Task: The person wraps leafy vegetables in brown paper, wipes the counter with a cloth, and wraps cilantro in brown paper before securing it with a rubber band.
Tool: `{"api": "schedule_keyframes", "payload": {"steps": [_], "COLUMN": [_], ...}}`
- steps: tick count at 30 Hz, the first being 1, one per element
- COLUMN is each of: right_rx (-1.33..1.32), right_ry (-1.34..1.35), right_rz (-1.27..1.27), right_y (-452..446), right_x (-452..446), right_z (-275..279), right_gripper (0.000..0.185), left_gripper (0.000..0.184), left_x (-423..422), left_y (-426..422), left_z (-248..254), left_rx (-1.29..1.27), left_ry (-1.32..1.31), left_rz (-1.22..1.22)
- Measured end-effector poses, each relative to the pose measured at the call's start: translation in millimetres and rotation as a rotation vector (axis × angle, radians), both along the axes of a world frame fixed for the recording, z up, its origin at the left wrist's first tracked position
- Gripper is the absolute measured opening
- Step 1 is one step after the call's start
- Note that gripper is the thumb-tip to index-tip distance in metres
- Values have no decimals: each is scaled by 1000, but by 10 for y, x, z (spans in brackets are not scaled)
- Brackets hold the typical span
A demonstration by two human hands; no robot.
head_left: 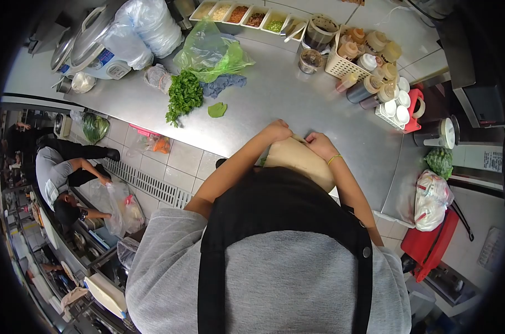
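Left hand (278, 130), right hand (322, 146), curled on bag (298, 160)

The metal counter (286, 72) carries leafy greens (184, 96), a green bag (205, 53) and a white basket (337, 64).

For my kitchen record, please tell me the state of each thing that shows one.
Left hand, gripping the tan item
Right hand, gripping it too
Tan item, held by its far edge
Green plastic bag, crumpled
Leafy greens, bunched
Blue cloth, crumpled
Topping containers, uncovered, food inside
Larger rice cooker, lid on
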State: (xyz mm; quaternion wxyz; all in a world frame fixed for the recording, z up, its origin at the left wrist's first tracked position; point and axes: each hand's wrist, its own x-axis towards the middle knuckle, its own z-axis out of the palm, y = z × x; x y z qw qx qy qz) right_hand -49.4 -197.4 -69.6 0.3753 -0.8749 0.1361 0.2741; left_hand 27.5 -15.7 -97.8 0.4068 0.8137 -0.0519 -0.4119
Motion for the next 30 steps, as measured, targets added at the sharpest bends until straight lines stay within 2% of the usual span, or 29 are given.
{"api": "schedule_keyframes", "payload": {"steps": [4,7,9,10,13,15,18,22,24,25,27,28,30], "right_rx": [13,10,-10,-10,48,75,-57,9,-13,-13,-113,-111,129], "right_ry": [-49,23,242,241,125,-193,-239,-203,-342,-341,-188,-188,85], "right_rz": [-21,35,54,57,74,74,96,-49,110,109,223,223,316], "right_y": [49,72,125,124,106,96,119,165,157,168,212,196,133], "right_x": [-79,-73,-75,-82,-182,-251,-271,-304,-314,-317,-318,-288,-189], "right_z": [67,160,405,444,415,317,396,512,574,579,582,583,612], "right_gripper": [38,36,32,32,30,31,34,39,79,79,112,112,131], "left_gripper": [51,49,50,50,50,49,45,39,30,30,26,26,20], "left_x": [-17,-65,-89,-69,-41,-36,-23,9,59,81,105,90,64], "left_y": [22,34,55,71,165,191,163,98,68,49,28,31,33], "left_z": [27,56,55,67,74,109,208,92,85,112,156,162,166], "left_rx": [-58,-11,-116,-116,-220,-295,-242,-222,-175,-175,-4,-3,-105], "left_ry": [65,3,48,47,189,247,195,165,227,228,149,149,37], "left_rz": [-33,-8,48,50,8,48,-10,10,-45,-46,-121,-121,-150]}}
